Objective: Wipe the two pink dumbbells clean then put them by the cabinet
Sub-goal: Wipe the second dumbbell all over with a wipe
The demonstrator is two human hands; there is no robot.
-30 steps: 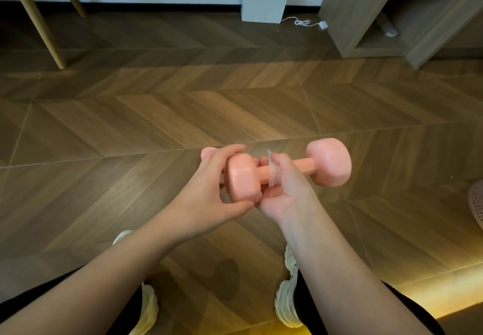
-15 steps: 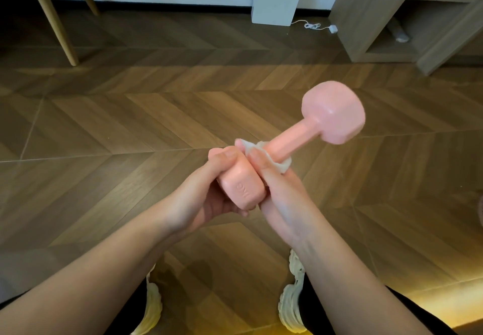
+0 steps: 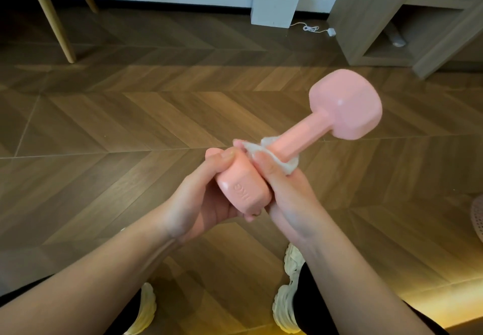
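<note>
One pink dumbbell is held in the air in front of me, tilted with its far head up and to the right. My left hand grips the near head, which bears raised lettering. My right hand curls round the bar just above that head, holding a white wipe wrapped against the bar. The wooden cabinet with open shelves stands at the top right. The second dumbbell is out of view.
Wooden herringbone floor spreads all around. A white box with a cable leans at the wall, two slanted wooden legs stand at top left, a pink perforated object shows at the right edge, and my pale shoes are below.
The dumbbell went from lying level to tilted, its far head rising up and right. The right hand with the wipe stays on the bar near the lower head.
</note>
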